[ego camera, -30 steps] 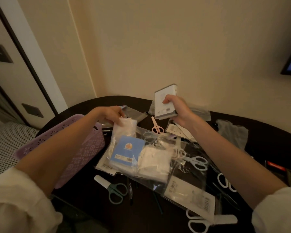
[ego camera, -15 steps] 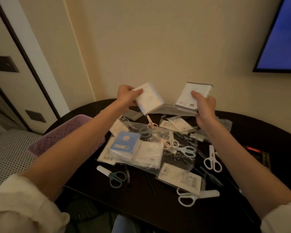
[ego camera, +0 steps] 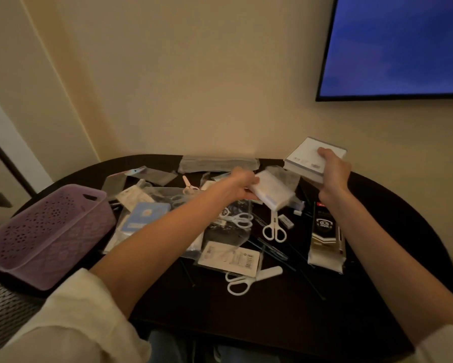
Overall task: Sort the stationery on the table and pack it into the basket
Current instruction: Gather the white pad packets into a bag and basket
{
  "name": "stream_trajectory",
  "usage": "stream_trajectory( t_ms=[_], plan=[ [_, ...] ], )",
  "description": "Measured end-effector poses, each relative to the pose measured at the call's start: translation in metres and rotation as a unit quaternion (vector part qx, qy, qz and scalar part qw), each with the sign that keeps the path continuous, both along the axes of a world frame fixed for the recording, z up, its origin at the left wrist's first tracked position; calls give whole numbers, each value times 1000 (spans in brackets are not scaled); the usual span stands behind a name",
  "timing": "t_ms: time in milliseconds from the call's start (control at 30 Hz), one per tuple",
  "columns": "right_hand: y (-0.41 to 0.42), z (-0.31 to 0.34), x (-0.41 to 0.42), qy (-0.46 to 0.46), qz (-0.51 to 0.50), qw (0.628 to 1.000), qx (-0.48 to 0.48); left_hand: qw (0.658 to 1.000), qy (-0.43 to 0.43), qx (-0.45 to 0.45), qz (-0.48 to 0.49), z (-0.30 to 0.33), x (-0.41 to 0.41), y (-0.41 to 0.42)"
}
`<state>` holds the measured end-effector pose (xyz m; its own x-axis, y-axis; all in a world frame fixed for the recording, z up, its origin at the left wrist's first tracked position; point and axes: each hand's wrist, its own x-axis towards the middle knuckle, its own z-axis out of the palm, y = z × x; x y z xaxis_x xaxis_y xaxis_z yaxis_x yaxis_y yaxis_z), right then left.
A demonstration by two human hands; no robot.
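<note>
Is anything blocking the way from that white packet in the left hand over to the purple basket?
Nothing visible blocks it. The left hand holds the white packet above the clutter, and the perforated purple plastic basket stands open-topped at the table's left edge.

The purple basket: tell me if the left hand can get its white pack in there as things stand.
Probably yes. The left hand grips the white pack over the clutter, and the purple basket sits open-topped at the table's left edge. Nothing stands between them, though the hand must swing back left.
</note>
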<state>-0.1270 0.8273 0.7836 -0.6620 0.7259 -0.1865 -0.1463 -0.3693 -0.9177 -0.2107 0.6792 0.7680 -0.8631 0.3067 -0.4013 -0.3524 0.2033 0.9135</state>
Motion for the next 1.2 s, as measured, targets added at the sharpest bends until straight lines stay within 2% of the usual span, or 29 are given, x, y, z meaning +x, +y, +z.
stream_trajectory(
  t_ms=[200,500,633,733,833,1000,1100,1200],
  plan=[
    [3,-14,2,-17,18,1000,-19,995,15,-53,-80,-19,38,27],
    [-11,-23,-6,-31,22,999,-29,986,88,-96,-102,-17,50,13],
    [-19,-26,-8,-32,21,999,-37,976,146,-102,-124,-7,52,-10],
    [-28,-29,-8,-40,31,998,-40,966,222,-97,-93,0,53,-34],
    [-37,-33,-8,-39,55,997,-46,943,308,-117,-43,5,49,-60],
    [-48,-41,-2,-46,114,992,-27,882,421,-210,35,2,36,-100],
    [-51,-47,6,-69,166,983,28,849,440,-292,25,-2,38,-115],
    [-53,-52,15,-96,249,960,88,784,455,-423,-14,-11,48,-122]
  ],
)
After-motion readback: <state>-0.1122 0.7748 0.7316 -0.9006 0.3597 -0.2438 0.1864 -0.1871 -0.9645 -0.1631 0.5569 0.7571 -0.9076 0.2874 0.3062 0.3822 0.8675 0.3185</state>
